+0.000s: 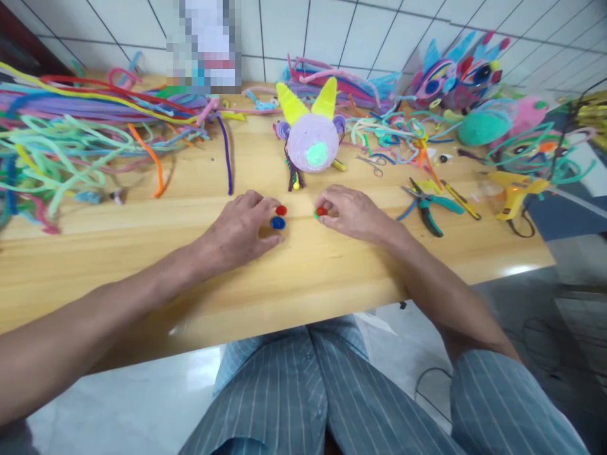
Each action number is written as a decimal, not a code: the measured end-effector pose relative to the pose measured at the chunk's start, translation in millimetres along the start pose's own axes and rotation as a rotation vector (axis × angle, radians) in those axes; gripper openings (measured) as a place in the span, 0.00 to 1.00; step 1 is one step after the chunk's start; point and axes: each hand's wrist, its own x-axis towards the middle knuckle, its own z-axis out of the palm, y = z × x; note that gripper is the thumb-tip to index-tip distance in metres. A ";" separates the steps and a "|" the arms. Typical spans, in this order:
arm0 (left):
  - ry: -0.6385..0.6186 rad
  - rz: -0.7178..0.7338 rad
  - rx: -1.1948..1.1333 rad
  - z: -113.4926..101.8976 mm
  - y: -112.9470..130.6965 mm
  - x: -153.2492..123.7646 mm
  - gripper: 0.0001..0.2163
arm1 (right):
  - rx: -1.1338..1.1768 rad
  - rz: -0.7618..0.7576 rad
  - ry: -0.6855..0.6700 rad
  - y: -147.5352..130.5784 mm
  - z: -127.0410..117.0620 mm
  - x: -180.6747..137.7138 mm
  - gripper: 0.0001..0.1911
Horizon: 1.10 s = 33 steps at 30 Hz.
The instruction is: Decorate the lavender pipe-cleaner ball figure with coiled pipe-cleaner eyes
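Observation:
Both of my hands rest on the wooden table in front of a round lilac pipe-cleaner figure with two yellow ears and a mint-green snout. My left hand is curled, its fingertips pinching a small red piece and a small blue piece. My right hand is curled too and pinches a small red piece with a bit of green at its edge. The two hands lie a short gap apart.
A big tangle of coloured pipe cleaners covers the table's left and back. Teal-handled pliers, small scissors, a yellow glue gun and finished pipe-cleaner figures lie to the right. The table's near edge is at my lap.

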 end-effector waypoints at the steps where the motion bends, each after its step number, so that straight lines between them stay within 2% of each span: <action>1: 0.019 -0.006 -0.016 1.8 -2.3 -2.2 0.21 | -0.012 -0.005 0.004 -0.5 -0.7 -0.5 0.11; 6: 0.119 -0.010 -0.026 9.7 8.2 -6.6 0.19 | -0.100 0.048 0.057 -8.7 -2.8 -8.3 0.19; 12: 0.139 0.008 -0.016 17.3 15.1 -3.1 0.16 | -0.172 0.048 0.047 -19.1 6.4 -7.2 0.05; 18: 0.173 0.021 -0.096 18.5 17.9 -8.2 0.12 | -0.137 -0.029 0.112 -13.1 11.6 -10.3 0.07; 21: 0.175 -0.013 -0.271 12.0 27.2 -11.0 0.09 | -0.060 -0.073 0.190 -11.6 9.9 -13.1 0.10; 24: 0.092 -0.135 -0.553 7.7 37.3 -9.9 0.10 | 0.154 -0.091 0.246 -14.0 6.2 -13.7 0.08; 26: 0.013 -0.243 -0.792 9.6 41.6 -6.5 0.12 | 0.360 -0.073 0.248 -16.8 5.0 -12.8 0.05; 29: -0.076 -0.409 -1.161 18.5 45.0 0.2 0.17 | 0.597 -0.031 0.198 -20.8 6.2 -11.2 0.07; 31: -0.102 -0.506 -1.339 25.0 47.7 3.9 0.16 | 0.624 -0.033 0.177 -22.9 7.6 -11.1 0.08; 33: -0.069 -0.557 -1.437 29.6 51.5 6.2 0.15 | 0.570 -0.070 0.196 -25.0 8.2 -12.0 0.08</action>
